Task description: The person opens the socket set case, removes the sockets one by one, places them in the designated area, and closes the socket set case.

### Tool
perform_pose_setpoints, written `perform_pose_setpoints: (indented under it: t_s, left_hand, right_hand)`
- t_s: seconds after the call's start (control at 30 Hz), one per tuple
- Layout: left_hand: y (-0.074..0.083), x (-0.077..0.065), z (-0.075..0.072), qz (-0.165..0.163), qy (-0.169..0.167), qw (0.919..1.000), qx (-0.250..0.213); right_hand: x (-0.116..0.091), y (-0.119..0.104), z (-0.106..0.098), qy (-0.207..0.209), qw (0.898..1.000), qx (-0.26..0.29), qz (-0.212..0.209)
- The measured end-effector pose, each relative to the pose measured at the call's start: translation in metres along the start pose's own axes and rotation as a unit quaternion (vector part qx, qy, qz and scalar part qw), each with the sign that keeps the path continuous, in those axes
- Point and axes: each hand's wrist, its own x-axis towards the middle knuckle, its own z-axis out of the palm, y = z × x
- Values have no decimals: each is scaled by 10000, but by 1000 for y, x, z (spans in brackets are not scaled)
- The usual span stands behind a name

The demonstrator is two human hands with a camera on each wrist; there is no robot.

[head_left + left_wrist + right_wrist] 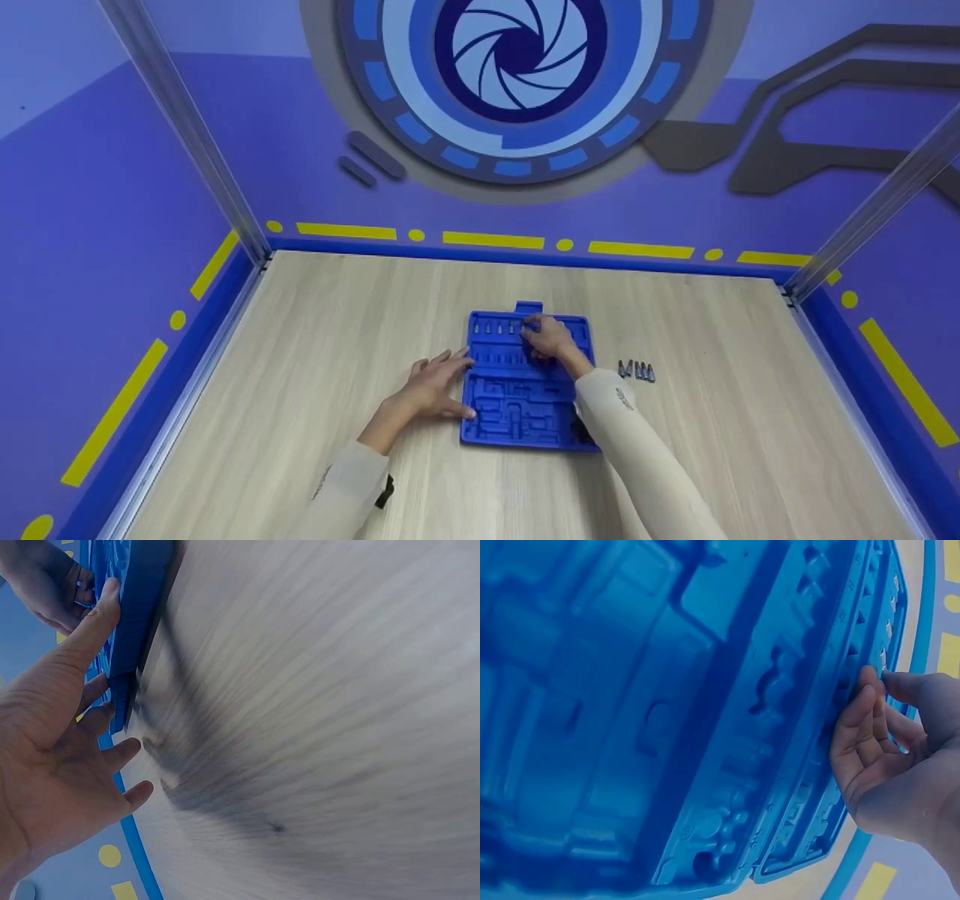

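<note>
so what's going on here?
Someone's left hand rests against the left edge of an open blue case on a table. Their right hand is at the case's far row, beside several small metal bits sitting there; whether it holds one is hidden. More loose bits lie on the table, right of the case.

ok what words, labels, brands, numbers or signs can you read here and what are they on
No text is readable.
Right sleeve: dark marking, too small to read.
Left sleeve: dark marking, too small to read.
Blue case, right wrist view: what look like small molded marks, too blurred to read.
</note>
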Motion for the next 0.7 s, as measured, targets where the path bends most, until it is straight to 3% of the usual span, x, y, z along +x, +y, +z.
perform_pose_setpoints:
  t_s: [0.3, 0.47, 0.7]
  left_hand:
    - [0, -1, 1, 120, 52, 9999, -70]
    - [0, -2, 2, 78, 51, 9999, -50]
    - [2, -1, 0, -6, 9, 10000, -26]
  right_hand:
    - [1, 7, 2, 149, 9990, 395, -141]
    - [-4, 6, 3, 161, 9988, 209, -407]
    - [-6, 6, 9, 533, 9982, 87, -272]
